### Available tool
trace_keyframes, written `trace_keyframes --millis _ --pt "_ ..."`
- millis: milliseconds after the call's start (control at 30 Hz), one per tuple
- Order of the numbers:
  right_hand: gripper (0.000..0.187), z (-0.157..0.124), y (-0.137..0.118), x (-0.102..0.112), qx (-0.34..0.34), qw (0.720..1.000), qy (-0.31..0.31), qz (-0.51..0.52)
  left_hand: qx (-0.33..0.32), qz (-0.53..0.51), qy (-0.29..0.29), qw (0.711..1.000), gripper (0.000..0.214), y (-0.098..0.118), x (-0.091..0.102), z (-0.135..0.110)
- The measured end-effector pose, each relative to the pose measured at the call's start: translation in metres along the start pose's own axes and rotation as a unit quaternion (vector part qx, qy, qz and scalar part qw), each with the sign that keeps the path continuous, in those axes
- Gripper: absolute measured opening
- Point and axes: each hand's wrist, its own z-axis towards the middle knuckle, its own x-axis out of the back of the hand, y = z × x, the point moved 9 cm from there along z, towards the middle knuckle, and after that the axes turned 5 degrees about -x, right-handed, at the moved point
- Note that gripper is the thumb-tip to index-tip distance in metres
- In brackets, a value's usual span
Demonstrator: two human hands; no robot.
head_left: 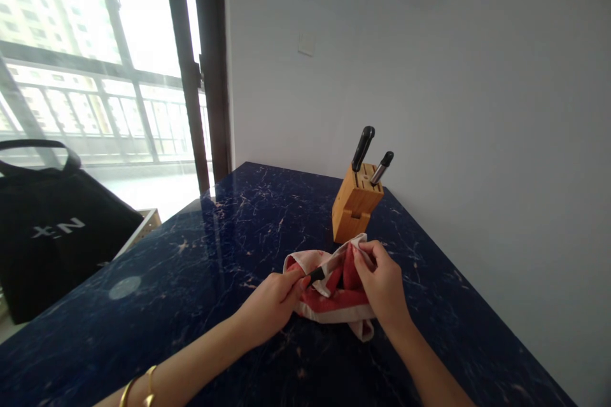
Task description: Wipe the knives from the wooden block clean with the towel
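Over the dark blue counter (214, 280), both bare hands at work near its middle, just in front of a wooden block (351, 213). Left hand (279, 297): fingers closed round the black handle of a knife (317, 275), blade pointing away and to the right, low over a red and white cloth (341, 306). Right hand (382, 276): thumb and fingers pinching the cloth's pale edge by the blade's far end; whether they touch the steel, cannot tell. Tip hidden. Cloth bunched, lying on the counter between and beneath the hands, one fold hanging toward the wearer. Block upright behind, slots on top, two handles standing out: one black (363, 147), one silver with black end (382, 168). Gold bracelets (149, 388) on the left forearm. Beyond the counter's left edge, a black bag (62, 241) with white lettering; bright window (95, 76) behind it
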Motion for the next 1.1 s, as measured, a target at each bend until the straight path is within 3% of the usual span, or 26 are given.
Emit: trace_keyframes --millis 400,667,833,1100 --pt "0.015 0.010 0.025 0.012 -0.055 0.998 0.030 0.018 0.010 -0.007 0.009 1.000 0.035 -0.004 0.003 0.001" --pt "0.018 0.013 0.041 0.020 -0.094 0.992 0.064 0.059 0.049 -0.093 0.028 0.994 0.039 -0.011 0.007 0.001" --pt "0.016 0.004 0.018 0.012 -0.069 0.995 0.035 0.061 0.070 -0.143 0.062 0.985 0.040 -0.020 0.009 0.002" --pt "0.010 -0.023 -0.027 -0.014 0.033 0.996 -0.038 0.076 0.060 -0.132 0.045 0.988 0.037 -0.015 0.004 0.001"
